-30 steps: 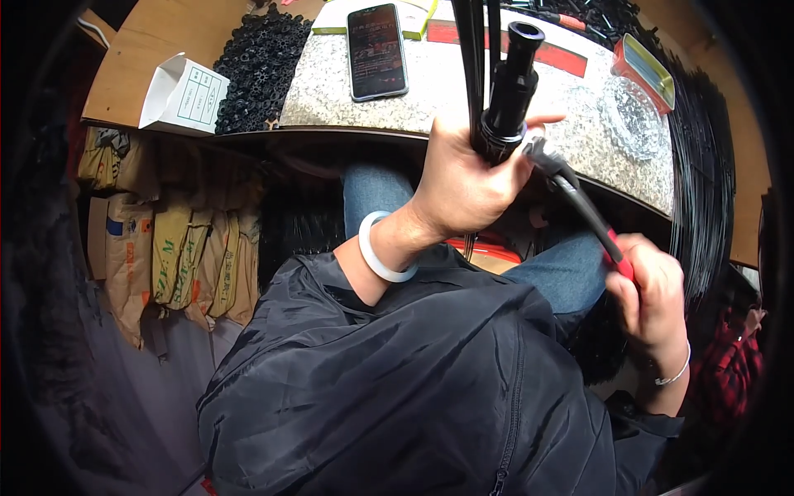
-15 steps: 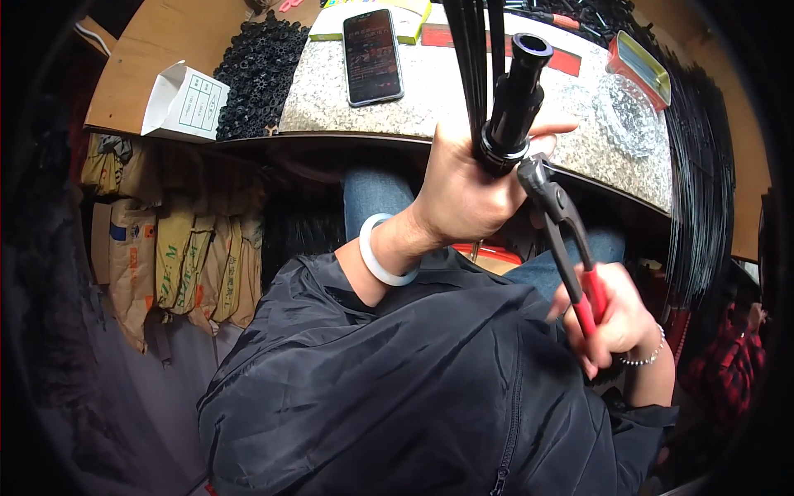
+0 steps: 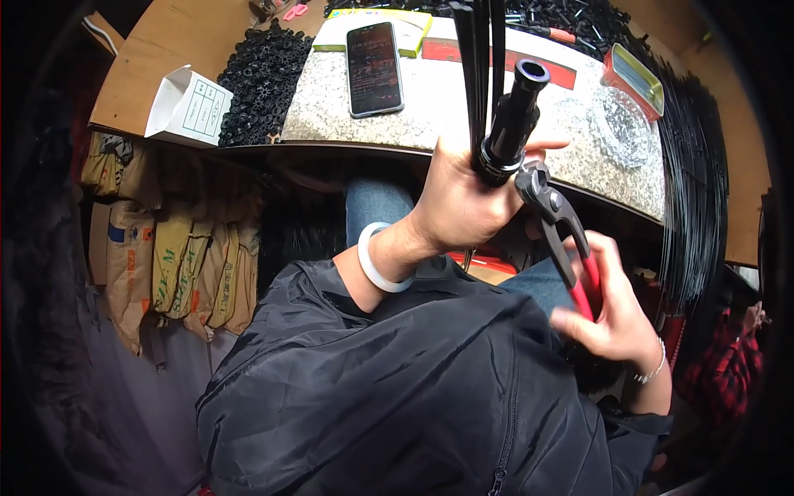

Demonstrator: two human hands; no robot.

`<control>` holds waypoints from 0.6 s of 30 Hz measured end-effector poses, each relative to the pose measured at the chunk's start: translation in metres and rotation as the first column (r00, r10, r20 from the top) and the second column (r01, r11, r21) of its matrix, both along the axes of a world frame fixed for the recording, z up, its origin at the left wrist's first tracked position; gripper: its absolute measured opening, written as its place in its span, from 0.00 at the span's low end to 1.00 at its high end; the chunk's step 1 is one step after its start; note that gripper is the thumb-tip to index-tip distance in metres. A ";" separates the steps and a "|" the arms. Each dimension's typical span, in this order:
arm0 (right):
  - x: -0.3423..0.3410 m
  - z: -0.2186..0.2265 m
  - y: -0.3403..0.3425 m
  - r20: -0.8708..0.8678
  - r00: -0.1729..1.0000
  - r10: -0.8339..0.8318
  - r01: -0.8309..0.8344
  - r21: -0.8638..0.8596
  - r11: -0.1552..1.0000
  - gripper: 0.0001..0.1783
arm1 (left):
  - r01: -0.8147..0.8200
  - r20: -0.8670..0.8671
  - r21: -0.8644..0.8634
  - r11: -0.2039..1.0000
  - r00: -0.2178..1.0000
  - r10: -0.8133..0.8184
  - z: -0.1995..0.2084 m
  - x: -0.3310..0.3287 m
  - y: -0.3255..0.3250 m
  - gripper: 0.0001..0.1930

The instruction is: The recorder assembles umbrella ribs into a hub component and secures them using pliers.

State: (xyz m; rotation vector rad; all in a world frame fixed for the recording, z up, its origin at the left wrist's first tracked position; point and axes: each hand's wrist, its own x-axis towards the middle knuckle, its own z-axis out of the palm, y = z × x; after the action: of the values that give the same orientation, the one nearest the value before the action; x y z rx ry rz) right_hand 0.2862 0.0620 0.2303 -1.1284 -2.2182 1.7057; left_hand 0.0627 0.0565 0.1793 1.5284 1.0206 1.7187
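Observation:
My left hand (image 3: 467, 207), a white bangle at its wrist, is closed round a black umbrella-like frame (image 3: 514, 124). That frame has a stepped tube with a hollow round end, and a bundle of long thin black rods (image 3: 475, 74) runs up beside it. In my right hand (image 3: 616, 310) are pincers (image 3: 558, 219) with dark metal jaws and red handles. Their jaws sit at the lower right of the frame's collar, close to my left fingers; whether they grip anything there I cannot tell. My right thumb is stretched out alongside the handles.
On the bench lie a phone (image 3: 375, 70), a yellow-edged box (image 3: 413, 33), a red strip (image 3: 538, 64), a glass ashtray (image 3: 620, 128) and an open tin (image 3: 635, 81). Small black parts (image 3: 263, 78) are heaped beside a white carton (image 3: 190, 107). Long black rods (image 3: 691, 182) hang at right.
My right hand has moved up a little and its grip on the pincers has loosened. The pincers' handles are spread slightly wider. My left hand keeps its hold on the frame.

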 end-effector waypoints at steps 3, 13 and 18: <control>0.004 -0.021 0.004 -0.043 0.998 0.036 0.019 0.866 0.501 0.33 | 0.017 0.069 -0.021 1.000 0.998 -0.016 -0.002 0.003 0.001 0.12; -0.001 -0.007 0.009 -0.009 0.991 0.134 -0.116 0.448 0.887 0.40 | 0.046 0.076 -0.076 0.996 0.996 -0.040 -0.003 0.001 0.004 0.12; 0.001 -0.008 0.020 -0.072 0.976 0.203 -0.167 0.345 0.924 0.31 | -0.002 0.056 -0.074 0.997 0.998 0.006 -0.001 0.001 0.002 0.11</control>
State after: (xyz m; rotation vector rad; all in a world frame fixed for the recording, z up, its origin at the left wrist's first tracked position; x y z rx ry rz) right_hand 0.2873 0.0819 0.2221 -0.7505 -2.4884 1.3305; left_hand 0.0636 0.0584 0.1781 1.4249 1.0471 1.6985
